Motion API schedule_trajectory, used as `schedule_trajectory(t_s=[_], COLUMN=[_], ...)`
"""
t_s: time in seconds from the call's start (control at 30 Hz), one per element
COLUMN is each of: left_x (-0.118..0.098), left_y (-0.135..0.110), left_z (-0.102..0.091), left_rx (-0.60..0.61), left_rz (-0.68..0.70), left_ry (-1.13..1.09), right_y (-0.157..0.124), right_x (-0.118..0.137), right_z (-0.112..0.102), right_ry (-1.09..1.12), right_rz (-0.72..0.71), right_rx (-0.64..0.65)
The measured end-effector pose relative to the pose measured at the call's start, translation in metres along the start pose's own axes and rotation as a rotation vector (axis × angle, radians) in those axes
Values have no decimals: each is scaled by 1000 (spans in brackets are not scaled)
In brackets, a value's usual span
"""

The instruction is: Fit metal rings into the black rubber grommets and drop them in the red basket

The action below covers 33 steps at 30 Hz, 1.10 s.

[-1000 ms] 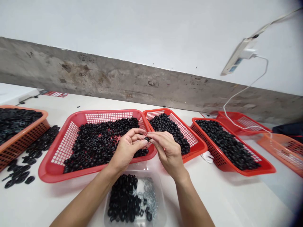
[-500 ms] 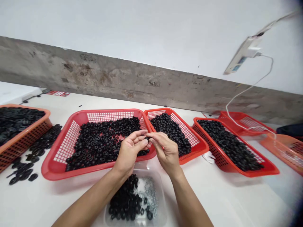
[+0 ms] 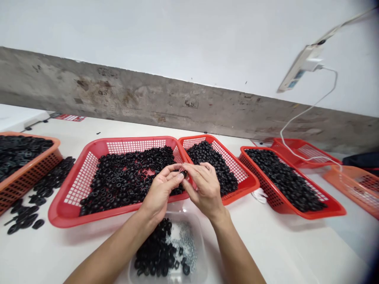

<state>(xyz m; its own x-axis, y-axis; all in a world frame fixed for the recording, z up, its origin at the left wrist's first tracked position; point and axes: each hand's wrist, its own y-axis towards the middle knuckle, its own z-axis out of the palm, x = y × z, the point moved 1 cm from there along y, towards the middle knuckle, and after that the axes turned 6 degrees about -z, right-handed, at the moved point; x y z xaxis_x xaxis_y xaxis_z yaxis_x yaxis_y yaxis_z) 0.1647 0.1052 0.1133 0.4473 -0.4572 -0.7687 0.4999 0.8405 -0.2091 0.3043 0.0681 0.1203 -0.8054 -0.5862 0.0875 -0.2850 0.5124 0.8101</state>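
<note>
My left hand [image 3: 162,188] and my right hand [image 3: 204,185] meet over the inner rims of two red baskets. Between their fingertips is a small round black part [image 3: 184,173]; both hands pinch it, and its exact kind is too small to tell. Under my left hand stands a wide red basket [image 3: 63,215] of small black rings [image 3: 118,185]. Behind my right hand is a narrower red basket [image 3: 247,184] of round black pieces [image 3: 211,157]. Below my wrists sits a clear plastic tub [image 3: 201,244] with black parts [image 3: 156,248] and small silvery pieces [image 3: 188,240].
An orange basket [image 3: 35,169] of black parts stands far left, loose black pieces [image 3: 26,217] beside it. Rightward are another filled red basket [image 3: 314,216], a further red basket [image 3: 291,146] and an orange one [image 3: 352,189]. A white cable [image 3: 299,116] hangs from a power strip [image 3: 297,69].
My right hand's fingers have shifted around the small black part, and more of it shows. My left hand keeps its pinch. The whole view has slid slightly.
</note>
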Motion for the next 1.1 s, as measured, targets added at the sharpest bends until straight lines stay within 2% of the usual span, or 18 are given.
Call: schedule_trajectory(t_s=[0.3,0.83,1.1], left_x=[-2,4,2], left_y=[1,4,2], left_z=[0,0,2], left_rx=[143,61,43], left_rz=[3,46,78], left_ry=[144,200,251], right_y=[0,3,1], right_x=[3,11,10], right_z=[-1,0,1], right_ry=[-19,-185,-163], right_rz=[-29,28,31], right_rx=[-13,103,57])
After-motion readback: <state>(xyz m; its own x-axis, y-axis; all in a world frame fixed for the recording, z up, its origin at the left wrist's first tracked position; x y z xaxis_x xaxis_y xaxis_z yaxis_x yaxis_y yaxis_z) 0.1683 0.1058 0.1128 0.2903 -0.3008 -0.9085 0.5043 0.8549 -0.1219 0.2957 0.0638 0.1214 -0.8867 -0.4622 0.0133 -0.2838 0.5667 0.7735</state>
